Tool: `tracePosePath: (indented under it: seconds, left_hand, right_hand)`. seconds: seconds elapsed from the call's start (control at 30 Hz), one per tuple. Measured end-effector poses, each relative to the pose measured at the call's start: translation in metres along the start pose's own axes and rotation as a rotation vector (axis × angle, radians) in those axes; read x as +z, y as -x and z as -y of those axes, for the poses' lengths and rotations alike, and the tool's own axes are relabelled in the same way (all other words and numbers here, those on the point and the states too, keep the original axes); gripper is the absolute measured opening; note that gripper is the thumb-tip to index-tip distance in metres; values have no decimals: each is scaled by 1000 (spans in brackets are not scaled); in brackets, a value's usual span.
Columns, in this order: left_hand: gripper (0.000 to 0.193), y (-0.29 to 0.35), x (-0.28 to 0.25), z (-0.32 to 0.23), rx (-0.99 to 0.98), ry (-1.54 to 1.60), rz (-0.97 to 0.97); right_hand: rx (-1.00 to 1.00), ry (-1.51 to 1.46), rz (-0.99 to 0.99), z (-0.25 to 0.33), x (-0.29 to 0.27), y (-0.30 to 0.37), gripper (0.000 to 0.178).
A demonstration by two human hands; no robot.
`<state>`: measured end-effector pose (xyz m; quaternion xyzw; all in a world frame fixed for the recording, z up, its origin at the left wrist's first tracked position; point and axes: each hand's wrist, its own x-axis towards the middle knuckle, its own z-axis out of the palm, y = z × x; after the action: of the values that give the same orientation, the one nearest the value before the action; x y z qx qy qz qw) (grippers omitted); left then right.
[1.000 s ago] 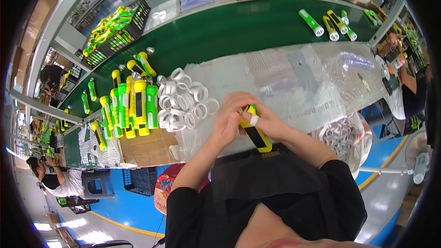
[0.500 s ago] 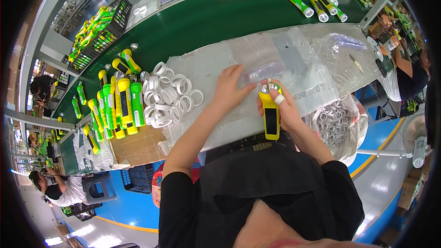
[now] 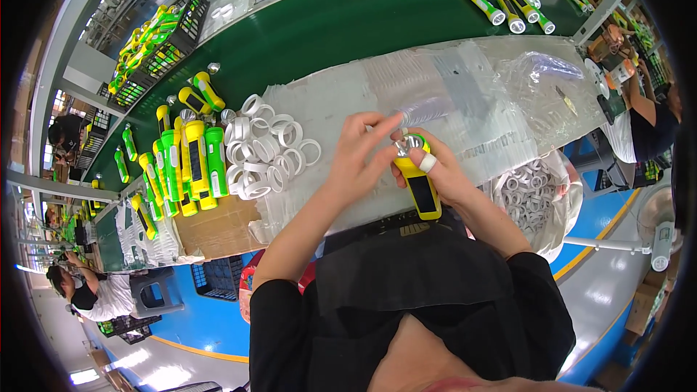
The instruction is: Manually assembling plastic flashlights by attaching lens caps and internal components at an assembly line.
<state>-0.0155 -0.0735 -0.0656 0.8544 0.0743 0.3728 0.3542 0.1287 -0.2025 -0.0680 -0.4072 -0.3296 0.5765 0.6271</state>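
While right hand (image 3: 443, 174) grips yellow flashlight (image 3: 419, 185), left hand (image 3: 359, 156) seemingly touching

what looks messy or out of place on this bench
The white rings lie in a loose, overlapping heap beside the upright row of green and yellow flashlights. Nothing looks spilled or broken. The right hand holds a yellow flashlight; the left hand touches its head.

Yellow flashlight (image 3: 419, 185), upright, hand-held
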Motion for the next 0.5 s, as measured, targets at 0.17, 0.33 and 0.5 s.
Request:
tracePosePath:
  seconds: [0.17, 0.33, 0.5]
  left_hand:
    - [37, 18, -4, -19, -101, 59, -64]
    - [35, 29, -6, -8, -4, 69, -66]
    - [33, 33, -4, 4, 7, 38, -184]
  right_hand:
    - [0, 59, 100, -2, 18, -12, 37]
    - [69, 150, 189, -14, 22, -19, 33]
    - [58, 15, 41, -25, 41, -28, 31]
